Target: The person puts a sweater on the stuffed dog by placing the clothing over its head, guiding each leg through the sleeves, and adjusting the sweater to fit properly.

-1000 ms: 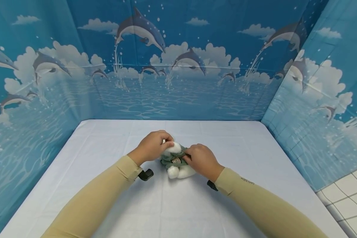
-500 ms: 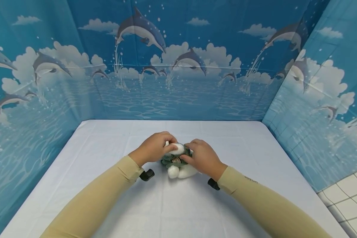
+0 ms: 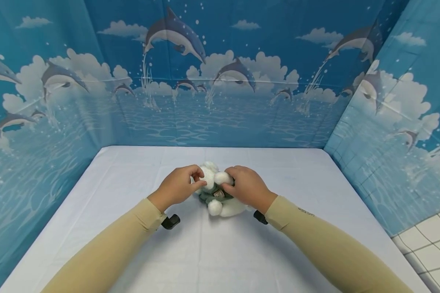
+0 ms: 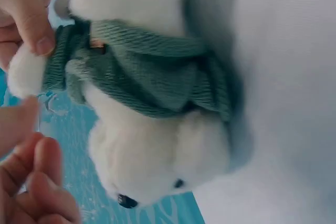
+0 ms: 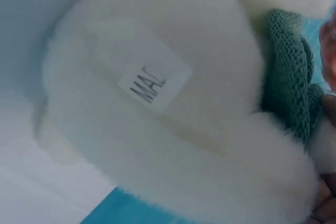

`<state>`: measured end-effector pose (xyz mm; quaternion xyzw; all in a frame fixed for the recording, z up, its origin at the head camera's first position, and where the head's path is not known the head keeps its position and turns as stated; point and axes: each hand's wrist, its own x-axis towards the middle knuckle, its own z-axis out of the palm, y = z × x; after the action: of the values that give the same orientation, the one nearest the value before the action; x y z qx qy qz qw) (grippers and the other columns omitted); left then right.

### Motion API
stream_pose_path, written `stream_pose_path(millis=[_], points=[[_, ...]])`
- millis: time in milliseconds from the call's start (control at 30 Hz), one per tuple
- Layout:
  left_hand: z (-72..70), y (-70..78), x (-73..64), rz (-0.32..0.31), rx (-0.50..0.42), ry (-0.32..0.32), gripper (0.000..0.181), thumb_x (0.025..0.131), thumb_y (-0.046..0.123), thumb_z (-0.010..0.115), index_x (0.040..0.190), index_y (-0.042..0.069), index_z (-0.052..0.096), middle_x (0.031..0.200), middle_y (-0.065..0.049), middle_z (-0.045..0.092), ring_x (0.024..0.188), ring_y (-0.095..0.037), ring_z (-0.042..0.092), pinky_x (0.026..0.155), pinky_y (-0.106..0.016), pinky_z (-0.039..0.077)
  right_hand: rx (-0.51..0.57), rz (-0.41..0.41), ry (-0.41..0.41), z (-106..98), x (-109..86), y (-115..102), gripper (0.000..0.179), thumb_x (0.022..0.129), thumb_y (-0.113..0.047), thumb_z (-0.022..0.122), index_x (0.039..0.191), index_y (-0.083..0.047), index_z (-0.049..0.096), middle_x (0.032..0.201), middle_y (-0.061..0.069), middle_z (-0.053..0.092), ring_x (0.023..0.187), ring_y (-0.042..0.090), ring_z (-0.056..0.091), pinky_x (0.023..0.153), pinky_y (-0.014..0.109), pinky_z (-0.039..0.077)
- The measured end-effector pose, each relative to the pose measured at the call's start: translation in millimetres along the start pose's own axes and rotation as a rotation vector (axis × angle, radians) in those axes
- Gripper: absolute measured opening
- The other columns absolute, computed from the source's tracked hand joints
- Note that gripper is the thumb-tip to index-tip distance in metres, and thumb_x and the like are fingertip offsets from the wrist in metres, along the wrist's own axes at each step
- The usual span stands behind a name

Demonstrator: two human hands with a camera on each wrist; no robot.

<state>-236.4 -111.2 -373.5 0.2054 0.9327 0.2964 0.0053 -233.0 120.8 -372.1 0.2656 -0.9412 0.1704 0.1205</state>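
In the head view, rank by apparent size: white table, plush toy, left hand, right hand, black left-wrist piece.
1. White table
2. Plush toy, left hand, right hand: too alike to rank; the toy is partly hidden
3. Black left-wrist piece

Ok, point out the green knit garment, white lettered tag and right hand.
Green knit garment (image 4: 152, 74), left wrist view, knit fabric.
White lettered tag (image 5: 157, 73), right wrist view, printed face.
Right hand (image 3: 248, 185), head view, its back.
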Motion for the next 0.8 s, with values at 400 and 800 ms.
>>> stream_pose_path(millis=[400,800], points=[[46.4,5.2,-27.6,-0.143,0.008,-0.154,0.072,0.066,0.066,0.069,0.120,0.021,0.052,0.109,0.003,0.064,0.097,-0.013,0.060,0.080,-0.035,0.048,0.061,0.076,0.016,-2.3,0.3,1.4,0.022,0.089,-0.032,0.061,0.099,-0.012,0.060,0.074,-0.004,0.057,0.056,0.007,0.049,0.051,0.024,0.041],[57.2,6.4,-23.7,-0.055,0.005,0.137,0.022,0.082,0.042,0.063,0.096,0.025,0.062,0.079,0.012,0.059,0.068,-0.005,0.053,0.061,-0.024,0.044,0.191,0.108,0.055,4.1,-2.7,6.3,0.019,0.091,-0.027,0.058,0.103,-0.011,0.058,0.075,-0.003,0.060,0.057,0.006,0.052,0.052,0.023,0.044]])
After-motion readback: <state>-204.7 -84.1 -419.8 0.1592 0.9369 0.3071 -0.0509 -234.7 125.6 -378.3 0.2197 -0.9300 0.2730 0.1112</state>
